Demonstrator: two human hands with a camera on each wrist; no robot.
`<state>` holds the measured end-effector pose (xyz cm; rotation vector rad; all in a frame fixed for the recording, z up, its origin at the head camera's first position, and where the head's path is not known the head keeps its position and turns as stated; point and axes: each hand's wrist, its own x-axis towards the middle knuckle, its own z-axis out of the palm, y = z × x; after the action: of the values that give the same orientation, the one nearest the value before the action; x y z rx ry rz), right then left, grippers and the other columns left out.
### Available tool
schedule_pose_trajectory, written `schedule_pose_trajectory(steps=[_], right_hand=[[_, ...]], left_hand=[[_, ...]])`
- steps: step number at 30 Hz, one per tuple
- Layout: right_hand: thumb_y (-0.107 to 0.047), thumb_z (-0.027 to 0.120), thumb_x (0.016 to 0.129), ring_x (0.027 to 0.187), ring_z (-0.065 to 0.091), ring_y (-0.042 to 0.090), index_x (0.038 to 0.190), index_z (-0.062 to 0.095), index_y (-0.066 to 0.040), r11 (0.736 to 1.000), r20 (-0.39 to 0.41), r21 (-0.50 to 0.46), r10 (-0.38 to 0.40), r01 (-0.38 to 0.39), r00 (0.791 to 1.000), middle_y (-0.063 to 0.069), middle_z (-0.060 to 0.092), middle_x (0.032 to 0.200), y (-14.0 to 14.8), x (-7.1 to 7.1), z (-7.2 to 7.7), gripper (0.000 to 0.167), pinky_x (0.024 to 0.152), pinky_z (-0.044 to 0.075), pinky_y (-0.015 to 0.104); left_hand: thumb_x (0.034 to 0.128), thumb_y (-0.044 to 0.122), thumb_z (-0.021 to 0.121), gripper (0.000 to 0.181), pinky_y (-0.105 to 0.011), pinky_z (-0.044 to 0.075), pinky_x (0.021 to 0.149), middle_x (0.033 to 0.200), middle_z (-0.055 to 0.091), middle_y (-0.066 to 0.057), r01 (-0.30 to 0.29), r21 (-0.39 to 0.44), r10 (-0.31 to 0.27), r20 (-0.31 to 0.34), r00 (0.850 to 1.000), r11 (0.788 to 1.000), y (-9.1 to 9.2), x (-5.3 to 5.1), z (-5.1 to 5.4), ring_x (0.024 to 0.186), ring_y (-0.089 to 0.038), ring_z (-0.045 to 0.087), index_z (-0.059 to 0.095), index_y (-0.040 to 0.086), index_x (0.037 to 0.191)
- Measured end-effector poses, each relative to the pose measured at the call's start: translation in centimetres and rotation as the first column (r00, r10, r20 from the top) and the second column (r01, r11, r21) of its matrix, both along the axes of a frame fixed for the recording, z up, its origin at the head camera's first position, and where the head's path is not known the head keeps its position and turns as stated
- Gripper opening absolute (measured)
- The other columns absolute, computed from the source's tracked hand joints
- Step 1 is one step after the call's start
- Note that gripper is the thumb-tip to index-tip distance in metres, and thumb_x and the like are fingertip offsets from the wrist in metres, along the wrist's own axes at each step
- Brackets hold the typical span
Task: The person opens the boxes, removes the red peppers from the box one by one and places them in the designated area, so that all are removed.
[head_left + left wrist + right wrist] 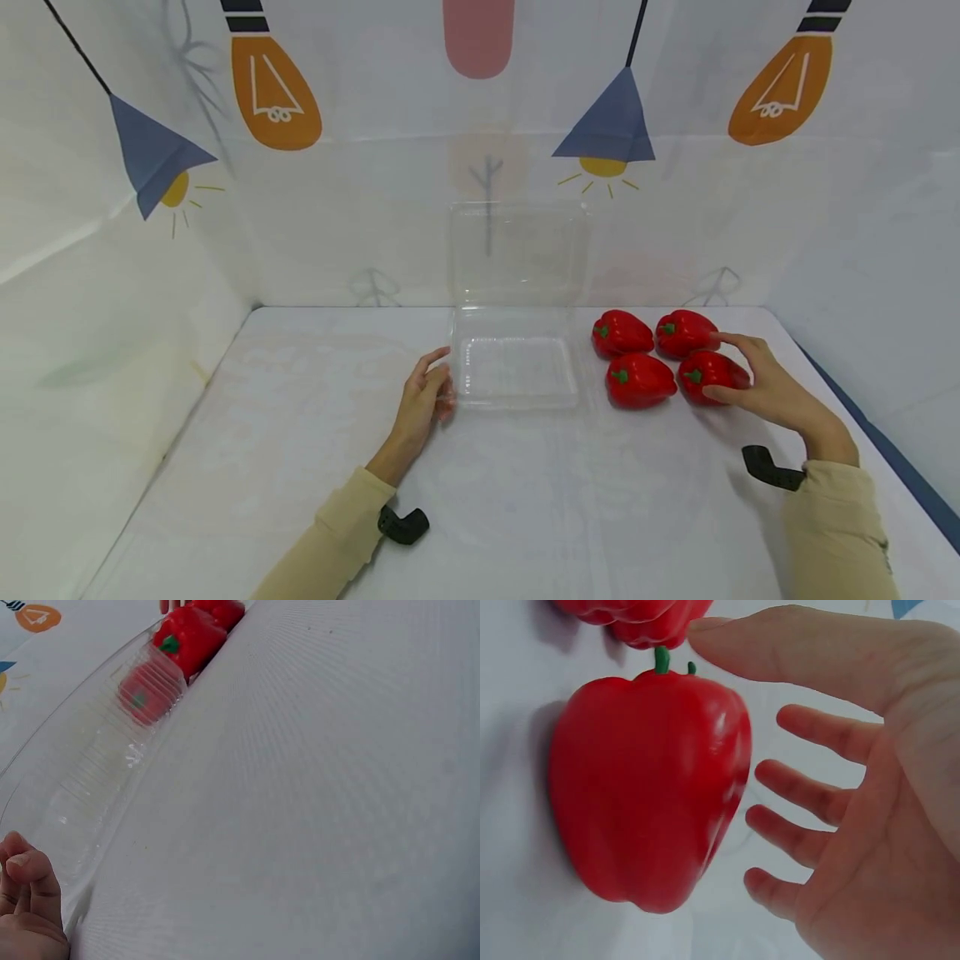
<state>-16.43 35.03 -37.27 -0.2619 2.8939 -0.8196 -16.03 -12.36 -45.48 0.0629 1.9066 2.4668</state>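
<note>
A clear plastic clamshell box point(517, 367) lies on the table with its lid point(517, 254) raised at the back. My left hand point(426, 404) is at the box's left edge; in the left wrist view its thumb and fingers point(34, 877) pinch the rim. To the right of the box, several red bell peppers with green stems sit in two rows. Over the front right bell pepper point(716, 375) hovers my right hand point(776, 387). The right wrist view shows its fingers point(802, 791) spread beside that pepper, apart from it.
A white cloth covers the table point(480, 500). Behind it rises a white curtain point(375, 208) printed with lamps and bulbs, close to the raised lid. The front left pepper point(640, 381) and the back left pepper point(622, 333) stand nearest the box.
</note>
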Motion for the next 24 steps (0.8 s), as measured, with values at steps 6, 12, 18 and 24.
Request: schedule_pose_trajectory(steps=[6,12,18,24], right_hand=[[-0.033,0.069,0.084,0.128,0.023,0.049,0.149,0.019,-0.011,1.0,-0.104,-0.025,0.0,-0.003,0.995,0.029,0.021,0.145,-0.3,0.1,0.7,0.085,0.083,0.032,0.078],[-0.018,0.068,0.086,0.132,0.025,0.031,0.146,0.029,-0.014,0.995,-0.243,-0.093,0.015,-0.039,0.97,0.022,0.029,0.144,-1.4,-0.1,1.2,0.072,0.087,0.033,0.075],[-0.01,0.066,0.086,0.12,0.023,-0.016,0.142,0.038,-0.016,0.991,-0.354,-0.111,0.028,-0.071,0.935,0.017,0.035,0.141,-2.8,-0.1,1.7,0.063,0.091,0.036,0.071],[-0.009,0.066,0.086,0.12,0.025,-0.014,0.137,0.045,-0.017,0.99,-0.414,-0.084,0.065,-0.109,0.908,0.013,0.04,0.138,-4.3,0.1,1.4,0.056,0.103,0.039,0.022]], left_hand=[[0.0995,0.024,0.046,0.042,-0.02,0.033,0.039,0.067,0.048,0.001,-0.069,-0.076,0.068,-0.018,0.998,0.995,0.2,-0.4,-0.6,0.046,-0.009,0.039,0.04,0.009,0.138],[0.0987,0.029,0.048,0.043,-0.018,0.031,0.04,0.072,0.045,0.003,-0.172,-0.075,0.17,-0.037,0.985,0.982,-0.3,-0.3,-0.8,0.05,-0.007,0.039,0.042,0.011,0.137],[0.0997,0.024,0.047,0.037,-0.018,0.03,0.044,0.073,0.043,0.002,-0.271,-0.027,0.268,-0.092,0.959,0.962,-0.9,-0.3,-0.6,0.055,-0.008,0.04,0.045,0.008,0.133],[0.1001,0.022,0.045,0.034,-0.018,0.031,0.046,0.074,0.043,0.001,-0.327,-0.028,0.322,-0.109,0.94,0.945,-1.3,-0.2,-0.8,0.058,-0.009,0.04,0.048,0.004,0.129]])
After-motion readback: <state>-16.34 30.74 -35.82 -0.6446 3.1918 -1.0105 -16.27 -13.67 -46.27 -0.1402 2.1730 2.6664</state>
